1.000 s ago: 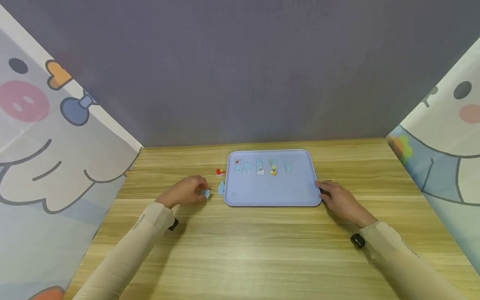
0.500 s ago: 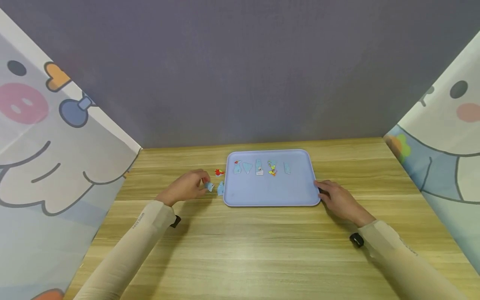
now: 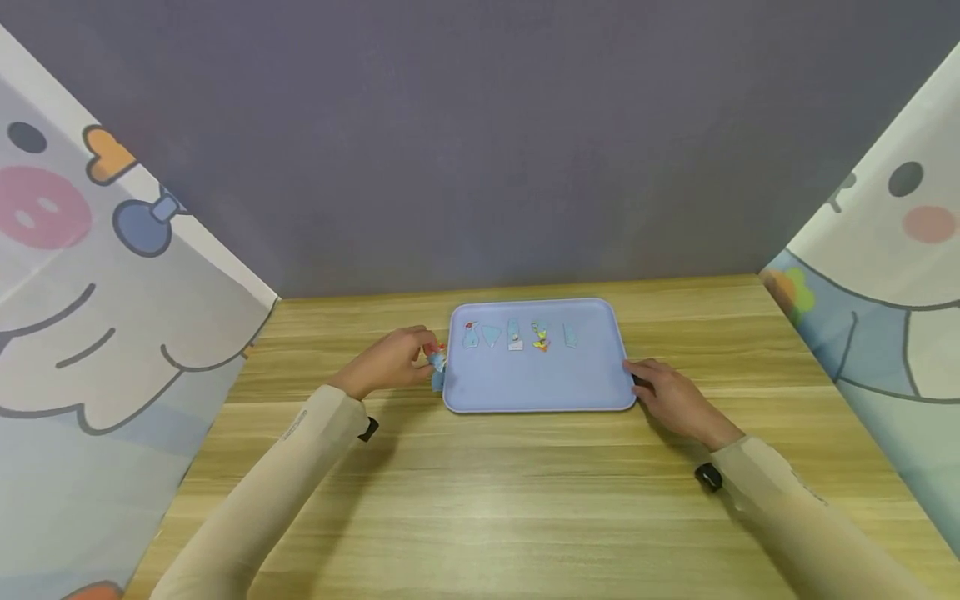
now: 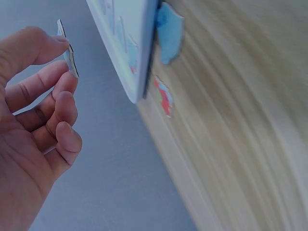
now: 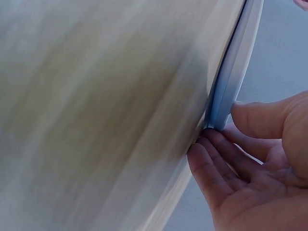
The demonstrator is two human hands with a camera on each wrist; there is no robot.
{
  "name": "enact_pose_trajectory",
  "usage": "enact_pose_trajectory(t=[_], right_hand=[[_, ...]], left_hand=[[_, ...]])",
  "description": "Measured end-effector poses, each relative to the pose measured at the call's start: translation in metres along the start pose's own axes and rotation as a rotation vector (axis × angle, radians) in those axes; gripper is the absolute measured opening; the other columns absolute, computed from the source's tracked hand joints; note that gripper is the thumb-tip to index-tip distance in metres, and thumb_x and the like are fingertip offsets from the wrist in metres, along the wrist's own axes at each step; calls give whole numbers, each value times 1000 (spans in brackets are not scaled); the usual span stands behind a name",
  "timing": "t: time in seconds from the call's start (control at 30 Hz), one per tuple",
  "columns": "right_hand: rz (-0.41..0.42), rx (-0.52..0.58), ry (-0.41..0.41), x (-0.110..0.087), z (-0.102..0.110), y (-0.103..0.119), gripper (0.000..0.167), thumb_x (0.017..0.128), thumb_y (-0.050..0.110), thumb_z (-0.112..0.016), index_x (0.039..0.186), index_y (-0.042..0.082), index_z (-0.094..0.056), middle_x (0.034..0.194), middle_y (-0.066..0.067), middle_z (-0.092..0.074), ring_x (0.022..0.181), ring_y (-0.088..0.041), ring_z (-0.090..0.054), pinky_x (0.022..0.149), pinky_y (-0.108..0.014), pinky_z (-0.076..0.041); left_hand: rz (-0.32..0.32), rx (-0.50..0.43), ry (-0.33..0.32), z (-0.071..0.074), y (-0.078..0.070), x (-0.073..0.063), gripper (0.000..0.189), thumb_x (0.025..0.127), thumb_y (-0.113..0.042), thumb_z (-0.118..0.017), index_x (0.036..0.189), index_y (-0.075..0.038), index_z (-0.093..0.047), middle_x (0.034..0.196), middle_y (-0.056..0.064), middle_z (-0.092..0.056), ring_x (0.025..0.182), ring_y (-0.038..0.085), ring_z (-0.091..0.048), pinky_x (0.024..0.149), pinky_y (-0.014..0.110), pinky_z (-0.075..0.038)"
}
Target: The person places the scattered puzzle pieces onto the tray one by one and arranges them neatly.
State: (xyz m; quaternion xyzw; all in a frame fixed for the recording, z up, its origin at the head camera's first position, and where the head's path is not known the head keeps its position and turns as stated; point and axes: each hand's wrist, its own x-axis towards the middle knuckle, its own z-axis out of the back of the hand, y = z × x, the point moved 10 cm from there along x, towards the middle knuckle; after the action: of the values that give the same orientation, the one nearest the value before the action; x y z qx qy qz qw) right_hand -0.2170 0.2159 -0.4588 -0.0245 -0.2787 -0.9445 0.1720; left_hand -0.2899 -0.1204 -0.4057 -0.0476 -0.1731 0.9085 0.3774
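Note:
My left hand (image 3: 390, 360) pinches a thin, light-blue puzzle piece (image 4: 71, 60) between thumb and fingertips, raised beside the left edge of the pale lavender tray (image 3: 540, 387). Two other pieces lie on the table along that edge: a red one (image 4: 164, 98) and a light-blue one (image 4: 169, 36), both partly covered by the hand in the head view. My right hand (image 3: 675, 402) grips the tray's right edge. Its thumb is on the rim and its fingers are against the side, by the underside.
Along the tray's far part runs a row of several puzzle pieces (image 3: 514, 335), mostly light blue, some with red or yellow print. The wooden table (image 3: 480, 500) ends at a grey back wall (image 3: 480, 150). Cartoon-printed panels (image 3: 112, 333) flank it.
My left hand has lifted the light-blue piece and carried it right and away from me, toward the tray's left edge. The right hand keeps its grip on the tray.

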Motion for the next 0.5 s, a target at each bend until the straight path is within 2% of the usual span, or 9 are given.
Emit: enact_pose_trajectory(t=[0.33,0.5], right_hand=[[-19,-7,4,0,0,-2,41,90,-2,-58,129,-10,-50,122,-27,-54,111,-44,-51,90,-57,-40],[-8,-5,-9,0,1,0,41,89,-3,-59,129,-11,-51,120,-27,-54,109,-44,-52,89,-57,-41]], left_hand=[[-50,-20,-16,3,-11,15,19,79,-8,-72,96,-6,-64,88,2,-59,75,16,-55,66,28,-46],[-78,-5,-29,6,-24,23,20,80,-9,-72,98,-6,-64,92,1,-60,78,15,-55,70,28,-47]])
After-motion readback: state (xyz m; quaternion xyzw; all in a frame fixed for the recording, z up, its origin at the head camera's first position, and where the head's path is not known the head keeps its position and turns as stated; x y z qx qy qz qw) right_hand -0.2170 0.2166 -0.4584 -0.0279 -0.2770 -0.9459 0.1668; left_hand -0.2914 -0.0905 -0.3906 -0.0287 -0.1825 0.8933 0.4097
